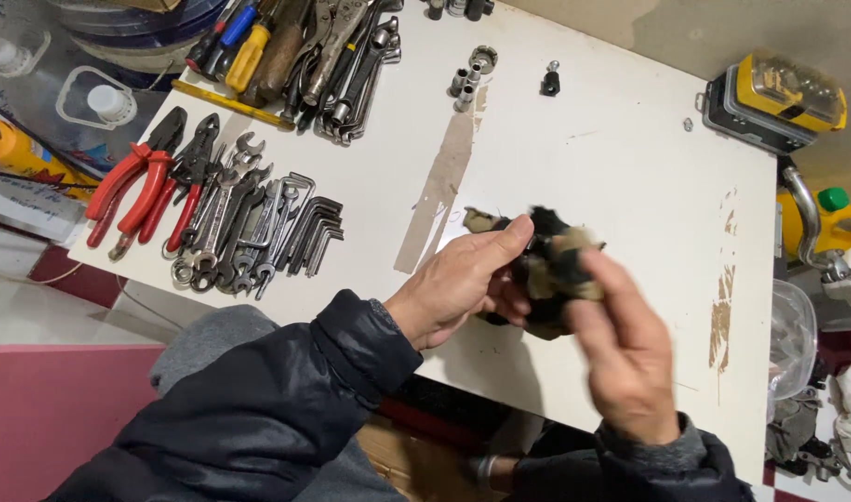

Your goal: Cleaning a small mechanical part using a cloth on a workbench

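Both hands were busy over the white worktable (611, 186). The left hand (458, 288) cupped a crumpled, black-stained beige rag (551, 265) with fingers curled round it; the right hand (625, 358), blurred, pressed on it from the near side, so this looked like the wiping or bundling step. A firm two-handed hold seemed needed. The yellow-lidded organiser case (779, 98) held small parts, too tiny to identify. Red-handled pliers (132, 186) lay well apart.

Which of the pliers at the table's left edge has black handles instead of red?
The black-handled pliers, lying just right of the two red-handled pliers and left of the spanners.
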